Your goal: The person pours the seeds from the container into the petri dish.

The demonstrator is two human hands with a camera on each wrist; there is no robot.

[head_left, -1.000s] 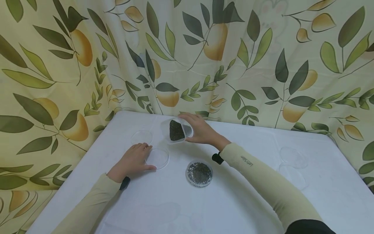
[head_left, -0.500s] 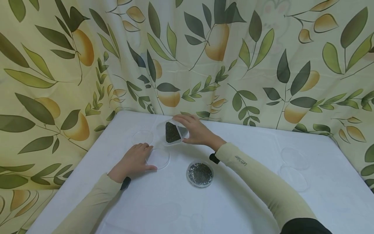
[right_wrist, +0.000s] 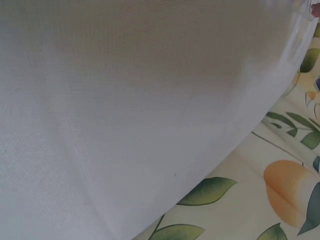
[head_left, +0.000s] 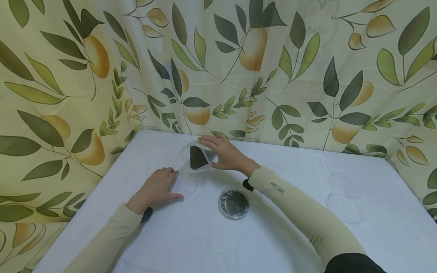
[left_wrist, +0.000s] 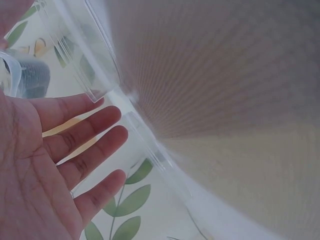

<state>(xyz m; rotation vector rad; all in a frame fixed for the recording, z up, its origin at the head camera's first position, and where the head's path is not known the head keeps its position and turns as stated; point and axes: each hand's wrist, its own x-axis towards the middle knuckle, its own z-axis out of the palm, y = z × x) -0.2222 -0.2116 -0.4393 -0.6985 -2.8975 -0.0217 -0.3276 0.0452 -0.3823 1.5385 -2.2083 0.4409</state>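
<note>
My left hand [head_left: 153, 189] holds a clear petri dish [head_left: 187, 185] at its left side, thumb at the near edge and index finger at the far edge. In the left wrist view the index fingertip touches the clear rim [left_wrist: 82, 50], while the other fingers spread loosely. My right hand [head_left: 228, 154] grips a translucent plastic container [head_left: 184, 159], tilted to the left above the table behind that dish. Dark, grainy material [head_left: 198, 157] lies inside it. A second petri dish [head_left: 233, 204], filled with dark and white grains, stands in front, between the arms.
Beyond my left fingers lies another clear disc [head_left: 167, 160]. Two more clear discs, one farther [head_left: 345, 184] and one nearer [head_left: 343, 207], lie at the right. A white cloth [head_left: 273, 242] covers the table; a leaf-and-fruit patterned curtain [head_left: 218, 83] hangs behind.
My right hand has moved left and slightly nearer with the tilted container. The left hand and the dishes have stayed put.
</note>
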